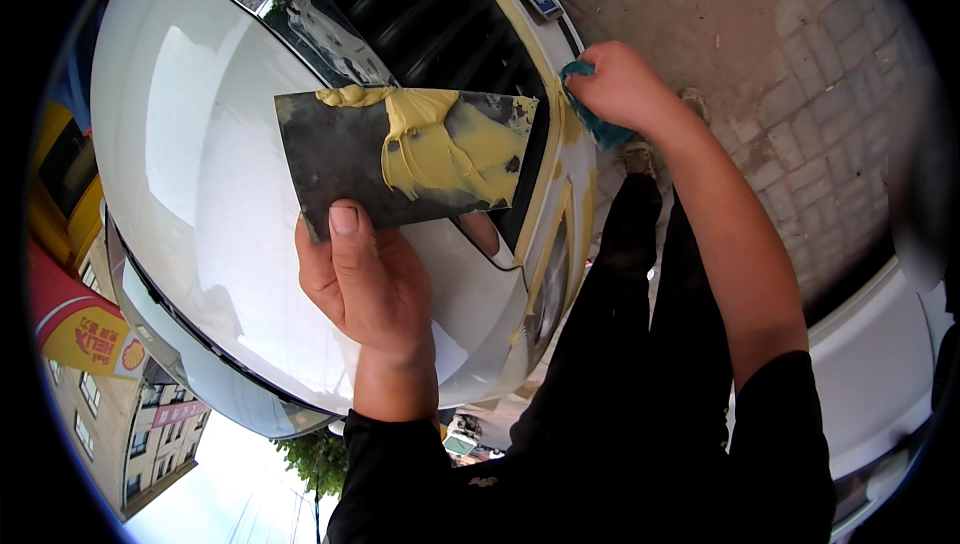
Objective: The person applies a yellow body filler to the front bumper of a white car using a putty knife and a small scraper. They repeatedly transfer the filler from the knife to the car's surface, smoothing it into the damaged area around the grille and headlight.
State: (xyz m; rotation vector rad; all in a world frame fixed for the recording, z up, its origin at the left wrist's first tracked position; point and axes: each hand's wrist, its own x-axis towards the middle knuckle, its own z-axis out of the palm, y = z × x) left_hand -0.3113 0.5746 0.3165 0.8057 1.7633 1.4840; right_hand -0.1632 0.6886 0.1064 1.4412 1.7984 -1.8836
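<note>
My left hand (365, 284) grips a dark rectangular board (335, 149) by its lower left part, thumb on top, with creamy yellow paste (440, 159) smeared over its right half and along the top edge. The board is over the white car's hood and black grille (420, 14). My right hand (615, 89) is closed on a teal flexible spreader (605, 129) at the edge of the front bumper (550, 224), beside the grille. Yellowish filler coats strips of that bumper. How much the spreader touches it is hard to tell.
My dark-clad legs (610, 294) stand beside the bumper on pale paving (800, 94). Another white vehicle (860, 364) is at the right behind me. At the far left are a yellow-and-red banner (90, 334), buildings (100, 424) and a tree (310, 464).
</note>
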